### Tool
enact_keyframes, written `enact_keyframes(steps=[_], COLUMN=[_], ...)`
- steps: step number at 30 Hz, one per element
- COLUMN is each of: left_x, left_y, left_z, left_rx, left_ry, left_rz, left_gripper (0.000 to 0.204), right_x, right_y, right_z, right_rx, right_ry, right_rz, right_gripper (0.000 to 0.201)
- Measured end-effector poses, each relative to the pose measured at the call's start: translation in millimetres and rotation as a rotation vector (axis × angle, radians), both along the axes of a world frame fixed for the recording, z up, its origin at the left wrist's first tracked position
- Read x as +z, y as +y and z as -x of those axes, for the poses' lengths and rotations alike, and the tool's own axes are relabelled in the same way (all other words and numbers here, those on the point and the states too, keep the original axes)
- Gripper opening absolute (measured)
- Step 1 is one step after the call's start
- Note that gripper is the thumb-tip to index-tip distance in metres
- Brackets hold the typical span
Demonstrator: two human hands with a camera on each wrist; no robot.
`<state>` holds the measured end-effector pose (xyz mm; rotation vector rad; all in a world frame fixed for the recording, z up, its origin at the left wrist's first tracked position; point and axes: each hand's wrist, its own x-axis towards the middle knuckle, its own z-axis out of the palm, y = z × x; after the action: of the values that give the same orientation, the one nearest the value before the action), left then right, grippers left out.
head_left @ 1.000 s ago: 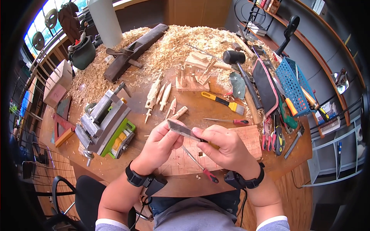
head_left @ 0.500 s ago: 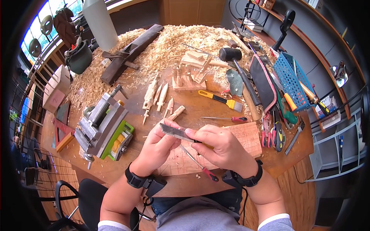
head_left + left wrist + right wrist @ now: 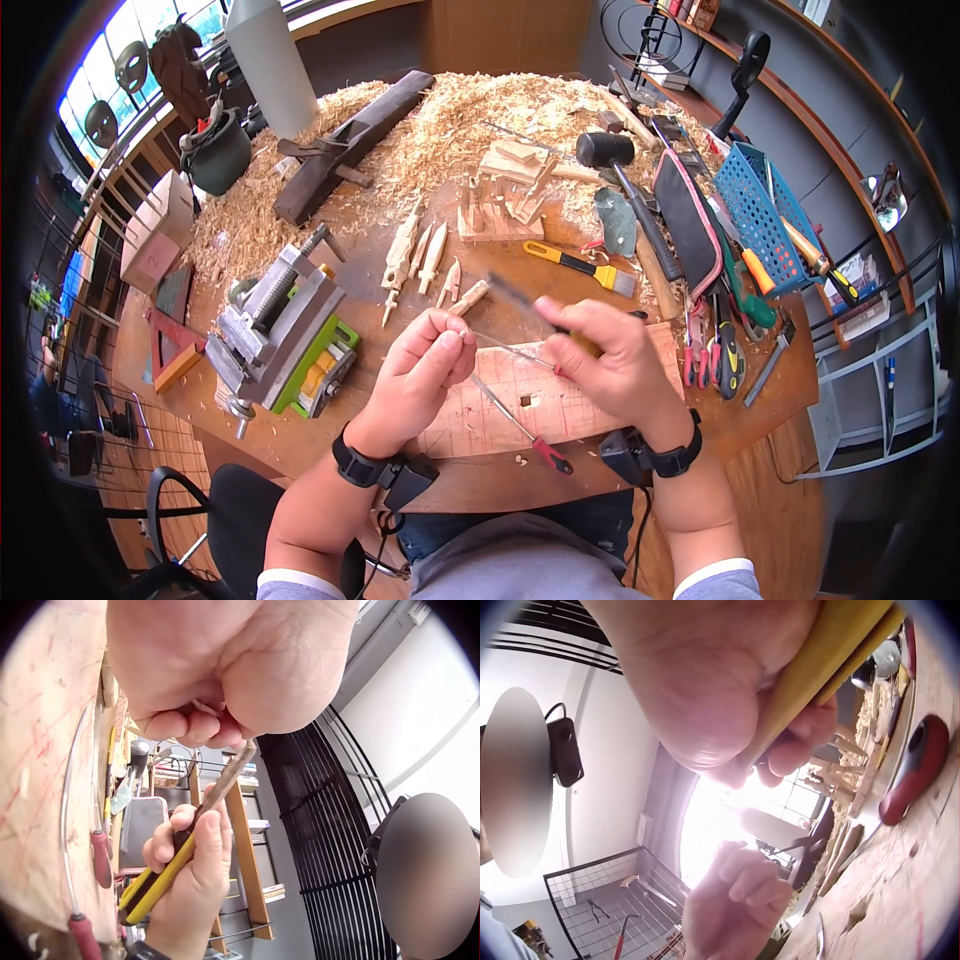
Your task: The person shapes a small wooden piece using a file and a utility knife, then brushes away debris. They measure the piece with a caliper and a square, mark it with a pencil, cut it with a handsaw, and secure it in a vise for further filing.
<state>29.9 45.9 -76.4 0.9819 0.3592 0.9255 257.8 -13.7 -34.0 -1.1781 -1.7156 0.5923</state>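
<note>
The right hand (image 3: pixel 612 362) is wrapped tight around a yellow and black knife (image 3: pixel 176 868), just right of the middle of the frame. Its blade (image 3: pixel 225 780) points up and left in the head view and looks blurry. The left hand (image 3: pixel 415 378), just left of the middle, is curled in; I cannot tell if it holds anything. Under them is a wood board (image 3: pixel 470 422) with a small square hole (image 3: pixel 527 400). A red screwdriver (image 3: pixel 552 457) crosses its near edge, low in the frame. A vise (image 3: pixel 265 325) sits at the left. Past the board are carved sticks (image 3: pixel 431 258) and a brush (image 3: pixel 582 266). Upper right, a black mallet (image 3: pixel 604 150) lies near a blue basket (image 3: pixel 765 222). Upper left, a dark plane (image 3: pixel 388 112) lies in wood shavings (image 3: pixel 500 97). A tall white bottle (image 3: pixel 268 65) stands behind it.
</note>
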Motion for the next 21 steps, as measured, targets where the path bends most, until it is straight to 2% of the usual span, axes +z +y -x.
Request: enact_keyframes(steps=[1, 3, 7, 21], left_x=[0.5, 1.7, -2.4, -1.9], left_y=[2.8, 1.4, -0.1, -1.4], left_z=[0.4, -0.7, -1.6, -0.9], left_rx=[-0.019, -0.018, -0.027, -0.01], left_ry=[0.021, 0.031, -0.005, 0.026], left_rz=[0.022, 0.037, 0.043, -0.011], left_gripper=[0.009, 0.01, 0.011, 0.007], right_x=[-1.3, -3.8, -6.9, -10.9], right_y=[1.1, 0.5, -1.0, 0.9], right_z=[4.5, 12.4, 19.2, 22.7], right_rx=[-0.007, 0.133, 0.167, 0.115], right_ry=[0.01, -0.032, -0.056, -0.141], right_rz=[-0.004, -0.086, -0.084, -0.133], right_gripper=[0.032, 0.033, 0.036, 0.036])
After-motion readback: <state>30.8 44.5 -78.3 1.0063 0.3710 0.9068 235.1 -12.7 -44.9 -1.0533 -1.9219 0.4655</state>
